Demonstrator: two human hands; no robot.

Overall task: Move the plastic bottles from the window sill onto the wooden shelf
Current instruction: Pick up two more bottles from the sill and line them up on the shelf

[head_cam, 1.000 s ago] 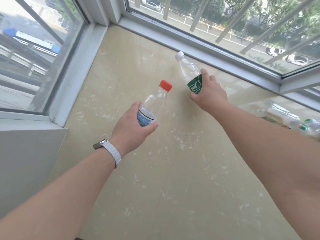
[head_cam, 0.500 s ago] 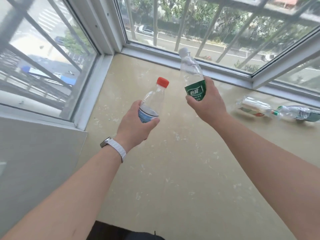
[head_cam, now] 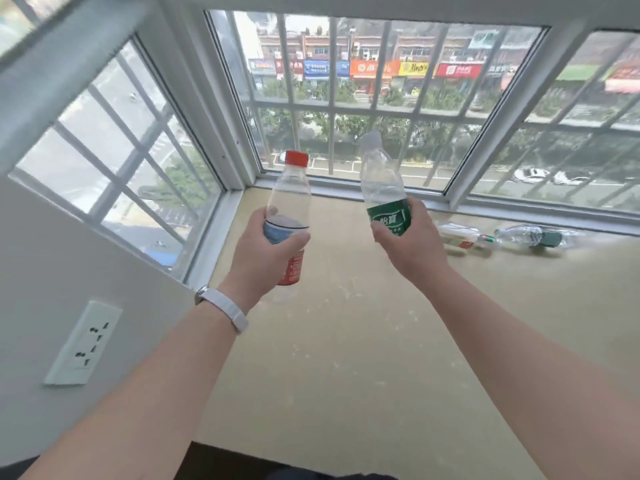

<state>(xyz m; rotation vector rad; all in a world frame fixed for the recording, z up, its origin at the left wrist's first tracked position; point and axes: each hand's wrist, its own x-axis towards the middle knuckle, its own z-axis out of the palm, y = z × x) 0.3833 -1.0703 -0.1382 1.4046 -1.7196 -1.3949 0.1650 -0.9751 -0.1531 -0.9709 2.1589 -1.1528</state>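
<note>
clear plastic in both my hands rn, held up over the beige window sill (head_cam: pixel 346 358). my left hand (head_cam: pixel 261 261) is wrapped round the lower half of the red-capped bottle (head_cam: pixel 289 202), thumb across the front on its blue band, fingers curled behind, closed tight on it; a red label shows below my thumb. bottle is about upright, cap up, clear of the sill. white watch strap (head_cam: pixel 228 311) on that wrist. my right hand (head_cam: pixel 408 240) is closed round the green-label bottle (head_cam: pixel 382 188), thumb at the label's left edge, fingers wrapped behind it on the right, grip sits at and below the label. its pale cap is up, a bit blurred against the window, bottle leaning slightly left. the two bottles are side by side, apart, not touching. farther right on the sill, 2 more bottles lie on their sides near the window frame (head_cam: pixel 540 223): one w/ a red and white label (head_cam: pixel 457 235), and just right of it a crumpled clear one w/ a dark green label (head_cam: pixel 533 236); they look end to end, can't tell if touching. white wall socket (head_cam: pixel 83 342) on the left wall, near side. barred window (head_cam: pixel 363 109) at the far side w/ street and shop signs beyond. wooden shelf isn't in view.
</note>
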